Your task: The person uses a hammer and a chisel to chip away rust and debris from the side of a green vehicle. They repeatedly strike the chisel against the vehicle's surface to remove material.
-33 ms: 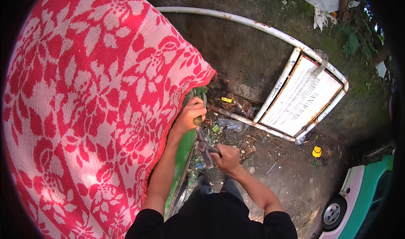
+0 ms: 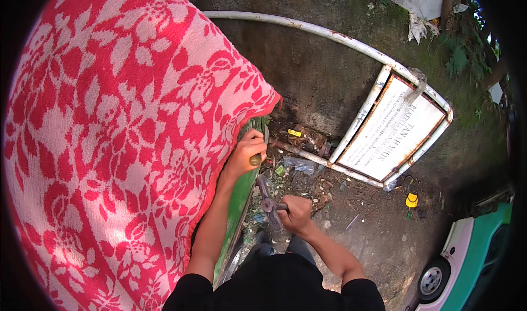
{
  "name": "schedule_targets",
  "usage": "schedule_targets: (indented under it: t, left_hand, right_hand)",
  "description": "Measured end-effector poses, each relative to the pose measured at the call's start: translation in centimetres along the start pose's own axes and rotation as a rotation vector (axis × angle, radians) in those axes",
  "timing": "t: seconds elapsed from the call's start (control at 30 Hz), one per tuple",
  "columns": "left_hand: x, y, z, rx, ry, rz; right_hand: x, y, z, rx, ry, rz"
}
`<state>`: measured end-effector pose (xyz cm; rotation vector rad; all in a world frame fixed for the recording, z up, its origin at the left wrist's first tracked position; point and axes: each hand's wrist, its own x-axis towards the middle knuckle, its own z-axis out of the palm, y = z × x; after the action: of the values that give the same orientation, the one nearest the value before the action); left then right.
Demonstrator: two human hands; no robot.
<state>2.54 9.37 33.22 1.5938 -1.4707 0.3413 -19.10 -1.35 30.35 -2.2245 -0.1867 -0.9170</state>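
Observation:
My left hand is wrapped round a tool with a rounded olive-brown handle end, which points toward me; the rest of the tool is hidden by the fingers. That hand rests at the upper edge of a green panel, beside the hem of a red and pink floral cloth. In my right hand is a hammer, gripped by its dark handle. The metal head lies just nearer to me than the handle end, with a gap between them.
A white, rusty pipe frame with a white sign board leans by a mossy wall. Plastic scraps and a yellow piece litter the ground. A green and white vehicle stands at the lower right.
The hammer and my right hand have moved a little toward me, away from the handle end. My left hand stays in nearly the same place, still gripping the tool.

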Motion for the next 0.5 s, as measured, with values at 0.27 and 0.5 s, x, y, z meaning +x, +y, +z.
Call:
schedule_targets:
  t: [0.27, 0.5]
  left_hand:
    - [-0.3, 1.1, 0.8, 0.045, -0.016, -0.015]
    - [0.1, 1.2, 1.8, 0.160, 0.010, 0.041]
  right_hand:
    - [-0.3, -1.2, -0.7, 0.145, 0.075, 0.029]
    - [-2.2, -0.1, -0.7, 0.160, 0.097, 0.168]
